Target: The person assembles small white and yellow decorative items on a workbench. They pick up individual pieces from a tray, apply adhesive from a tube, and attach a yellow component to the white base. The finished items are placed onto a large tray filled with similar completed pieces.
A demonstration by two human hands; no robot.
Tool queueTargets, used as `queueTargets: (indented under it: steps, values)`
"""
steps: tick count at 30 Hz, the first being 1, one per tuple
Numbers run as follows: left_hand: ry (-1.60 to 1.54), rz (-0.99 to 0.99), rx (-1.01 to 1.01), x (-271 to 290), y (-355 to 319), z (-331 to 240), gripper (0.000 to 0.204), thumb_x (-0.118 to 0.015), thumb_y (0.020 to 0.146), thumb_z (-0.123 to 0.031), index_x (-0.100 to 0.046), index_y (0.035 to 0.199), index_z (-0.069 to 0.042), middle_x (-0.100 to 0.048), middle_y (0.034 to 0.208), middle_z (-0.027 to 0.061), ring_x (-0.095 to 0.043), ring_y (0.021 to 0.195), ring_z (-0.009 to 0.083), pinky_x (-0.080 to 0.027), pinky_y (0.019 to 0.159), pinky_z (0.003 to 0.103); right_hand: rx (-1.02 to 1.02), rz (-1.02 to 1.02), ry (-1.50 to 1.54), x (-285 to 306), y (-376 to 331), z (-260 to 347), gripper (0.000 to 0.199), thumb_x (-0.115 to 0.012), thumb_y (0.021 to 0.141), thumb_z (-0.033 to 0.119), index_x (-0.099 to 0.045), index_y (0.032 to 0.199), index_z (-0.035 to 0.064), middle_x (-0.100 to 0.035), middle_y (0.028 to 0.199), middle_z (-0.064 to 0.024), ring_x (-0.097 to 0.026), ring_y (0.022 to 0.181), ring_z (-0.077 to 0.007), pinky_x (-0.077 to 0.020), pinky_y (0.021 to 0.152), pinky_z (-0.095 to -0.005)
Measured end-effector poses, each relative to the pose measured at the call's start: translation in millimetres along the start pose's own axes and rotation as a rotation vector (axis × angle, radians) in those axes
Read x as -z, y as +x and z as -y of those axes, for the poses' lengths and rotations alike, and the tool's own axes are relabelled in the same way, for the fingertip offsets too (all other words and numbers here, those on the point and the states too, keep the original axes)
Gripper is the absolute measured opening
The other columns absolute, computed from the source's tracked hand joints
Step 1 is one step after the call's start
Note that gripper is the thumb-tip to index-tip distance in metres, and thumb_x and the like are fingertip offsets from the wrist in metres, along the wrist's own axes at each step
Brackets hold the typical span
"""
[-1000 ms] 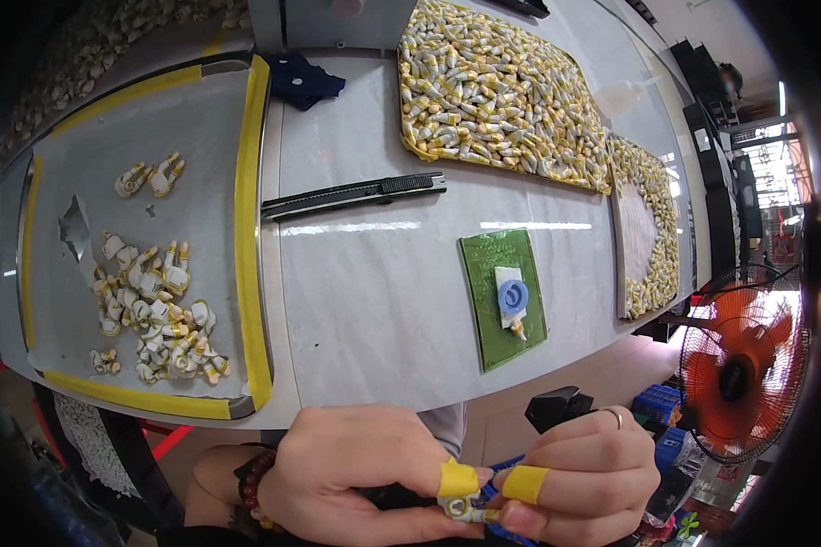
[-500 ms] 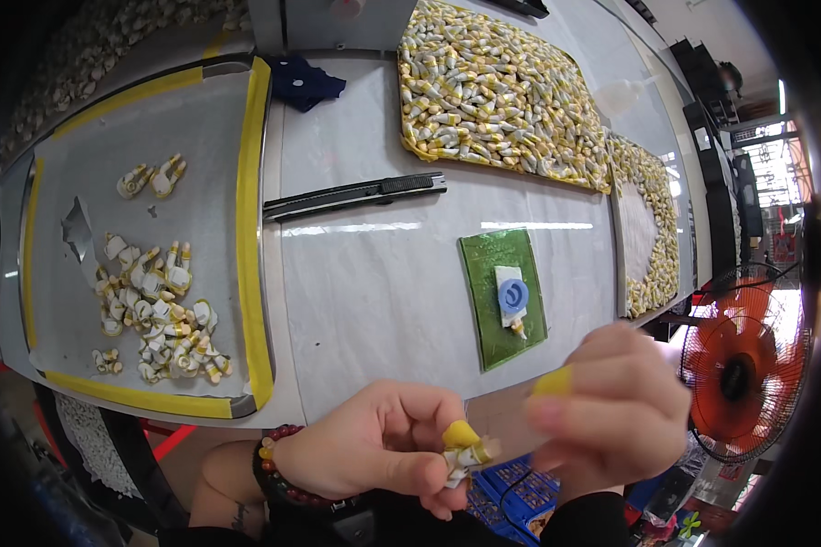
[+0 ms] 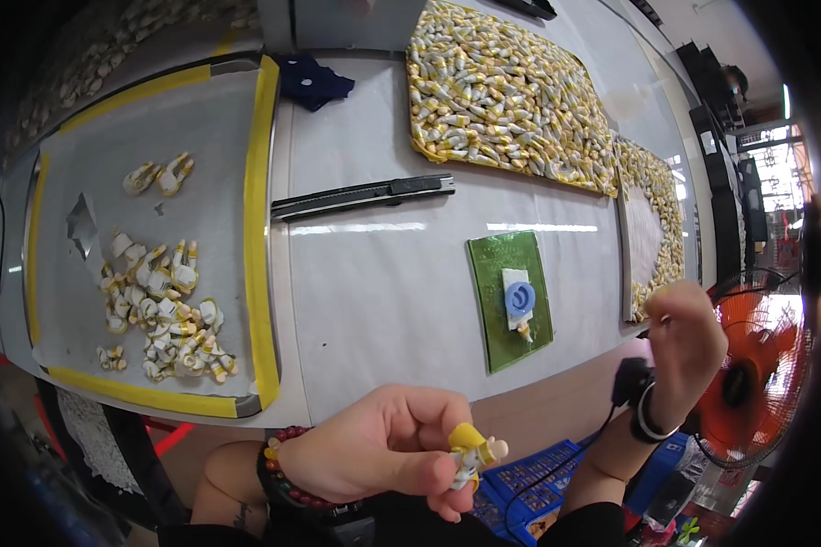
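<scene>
Low in front of me, my left hand (image 3: 383,447) pinches a small white piece (image 3: 467,465) with yellow bands and a pale rounded end. A yellow cover (image 3: 465,436) shows at the tip of its index finger. My right hand (image 3: 689,342) is raised apart from it on the right, in front of the orange fan (image 3: 743,383). Its fingers are curled inward, and whatever they may hold is hidden. Between the hands and farther off lies a green pad (image 3: 493,333), bearing a blue ring-shaped piece (image 3: 520,298) on a white block with a small pale-tipped piece at its near end.
On the left, a yellow-taped tray (image 3: 263,228) holds a pile of similar pieces (image 3: 178,333). A black utility knife (image 3: 365,196) lies beside it. Many more pieces fill a tray (image 3: 511,100) at the back and another (image 3: 670,201) at right. Blue crates (image 3: 543,483) stand below the table edge.
My right hand has moved away from the left, up and to the right toward the fan. My left hand stays nearly in place, still pinching the small piece. The view has shifted slightly.
</scene>
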State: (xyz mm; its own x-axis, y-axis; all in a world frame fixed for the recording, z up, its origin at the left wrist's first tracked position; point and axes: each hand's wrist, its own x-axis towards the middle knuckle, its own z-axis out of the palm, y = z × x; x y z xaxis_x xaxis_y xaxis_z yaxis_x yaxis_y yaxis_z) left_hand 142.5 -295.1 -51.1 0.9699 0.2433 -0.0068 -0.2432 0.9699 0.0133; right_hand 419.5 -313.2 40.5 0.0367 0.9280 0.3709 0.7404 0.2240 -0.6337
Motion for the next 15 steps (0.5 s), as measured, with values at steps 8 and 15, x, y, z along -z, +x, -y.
queueTargets:
  steps: [8, 15]
  values:
    - [0.108, -0.063, -0.064, -18, -3, -6, 0.023, -0.068, 0.086, -0.016, -0.055, 0.097, -0.001, -0.065, 0.09, 0.0063, -0.064, 0.082, 0.0102, -0.054, 0.077, 0.024, 0.248, 0.462, 0.516, -61, 12, 49, 0.017, -0.078, 0.071, 0.012, -0.071, 0.083, 0.003, -0.064, 0.075, -0.0063, -0.058, 0.064, -0.0167, -0.0447, 0.054, -0.0254]
    - [0.08, -0.025, 0.027, -17, -1, -7, 0.023, -0.069, 0.086, -0.018, -0.055, 0.093, -0.001, -0.065, 0.087, 0.0055, -0.063, 0.078, 0.0094, -0.053, 0.073, 0.022, 0.588, 0.513, 0.548, -62, 30, 42, 0.011, -0.067, 0.07, -0.001, -0.071, 0.081, 0.0001, -0.064, 0.075, -0.0073, -0.058, 0.063, -0.016, -0.0458, 0.052, -0.0234]
